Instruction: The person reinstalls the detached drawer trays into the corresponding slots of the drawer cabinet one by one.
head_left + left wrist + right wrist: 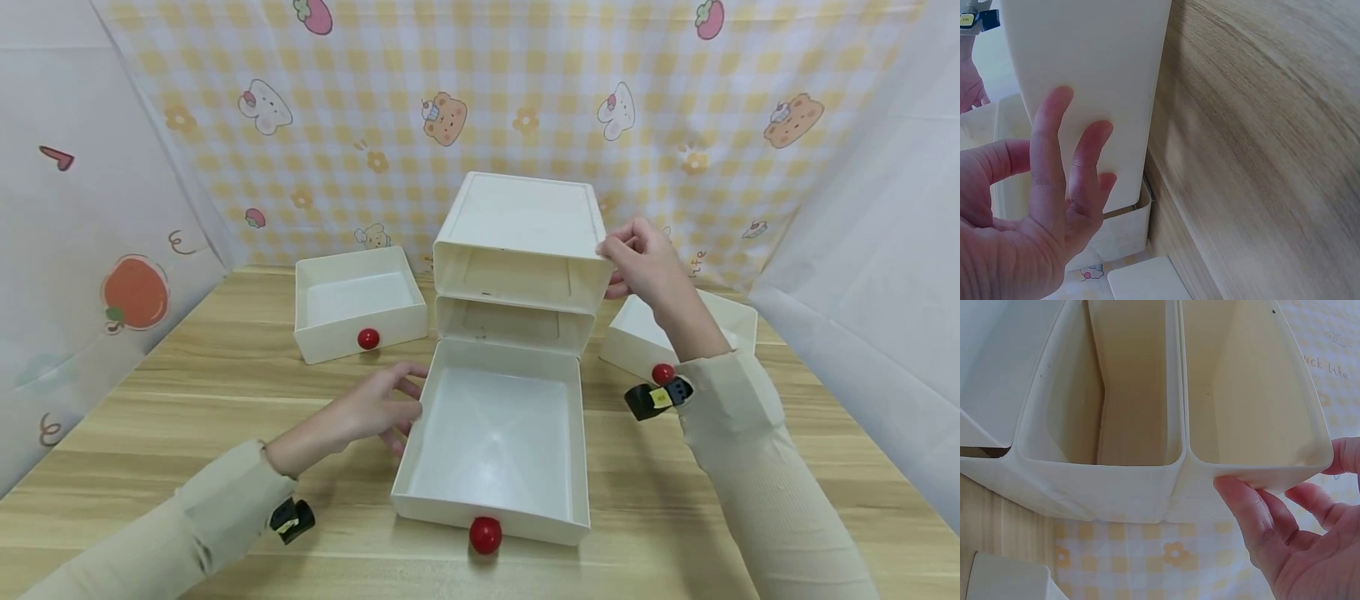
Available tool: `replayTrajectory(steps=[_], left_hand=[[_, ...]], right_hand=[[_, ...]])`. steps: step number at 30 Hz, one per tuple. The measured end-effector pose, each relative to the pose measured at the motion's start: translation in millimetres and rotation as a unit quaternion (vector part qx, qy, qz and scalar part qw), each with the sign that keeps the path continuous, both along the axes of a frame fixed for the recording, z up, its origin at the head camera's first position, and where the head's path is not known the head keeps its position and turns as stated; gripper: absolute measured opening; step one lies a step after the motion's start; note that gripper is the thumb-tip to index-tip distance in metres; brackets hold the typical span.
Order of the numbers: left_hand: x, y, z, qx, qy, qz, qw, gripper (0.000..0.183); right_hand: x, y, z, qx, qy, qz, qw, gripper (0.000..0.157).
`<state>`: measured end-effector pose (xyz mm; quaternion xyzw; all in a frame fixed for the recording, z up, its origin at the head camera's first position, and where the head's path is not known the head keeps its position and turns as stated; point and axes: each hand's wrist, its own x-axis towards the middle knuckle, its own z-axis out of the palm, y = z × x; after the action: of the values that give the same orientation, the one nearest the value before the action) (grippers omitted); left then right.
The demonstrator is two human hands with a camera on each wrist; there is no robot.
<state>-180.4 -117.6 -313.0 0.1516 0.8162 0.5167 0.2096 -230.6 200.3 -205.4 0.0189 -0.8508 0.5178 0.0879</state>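
A white drawer cabinet [525, 212] stands at the middle of the table, its two upper slots showing bare interiors. My right hand [645, 262] holds its upper right corner; in the right wrist view the thumb [1241, 500] presses the side and a finger lies over the top. Below, a white drawer [495, 442] with a red ball knob [485, 535] juts out toward me. At that drawer's left wall is my left hand [367, 408], fingers loosely spread. The left wrist view shows its fingertips [1102, 130] against the outer wall.
A second white drawer [360, 335] with a red knob sits left of the cabinet. Another drawer [637, 346] lies at the right, partly behind my right forearm. A yellow checked cloth [525, 75] hangs behind the wooden table [225, 383]; white cloths hang at both sides.
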Motion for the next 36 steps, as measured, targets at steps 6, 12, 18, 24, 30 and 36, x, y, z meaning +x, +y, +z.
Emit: replayTrajectory(steps=[6,12,18,24,30,36], left_hand=[[-0.9,0.8,-1.1,-0.008,0.001,0.004,1.0,0.055],[-0.7,1.8,0.4,-0.013,-0.003,0.007,0.9999,0.055],[0.2,2.6,1.6,-0.016,-0.003,0.003,0.9999,0.056],[-0.9,3.2,0.7,-0.019,-0.004,0.005,0.9998,0.055],[-2.7,3.7,0.0,-0.016,-0.014,0.008,0.9997,0.055],[-6.2,4.4,0.0,-0.015,-0.016,0.006,0.9997,0.057]], right_hand=[[-0.2,-0.1,0.1,0.002,0.0,0.001,1.0,0.013],[-0.2,0.2,0.2,0.0,0.0,0.001,1.0,0.013],[-0.5,0.7,-0.4,0.0,0.003,0.002,1.0,0.013],[-0.8,0.3,-0.5,-0.004,0.002,0.001,1.0,0.012],[-0.5,0.2,-0.5,-0.002,0.001,0.0,1.0,0.012],[-0.8,0.4,-1.0,-0.002,0.006,0.0,1.0,0.013]])
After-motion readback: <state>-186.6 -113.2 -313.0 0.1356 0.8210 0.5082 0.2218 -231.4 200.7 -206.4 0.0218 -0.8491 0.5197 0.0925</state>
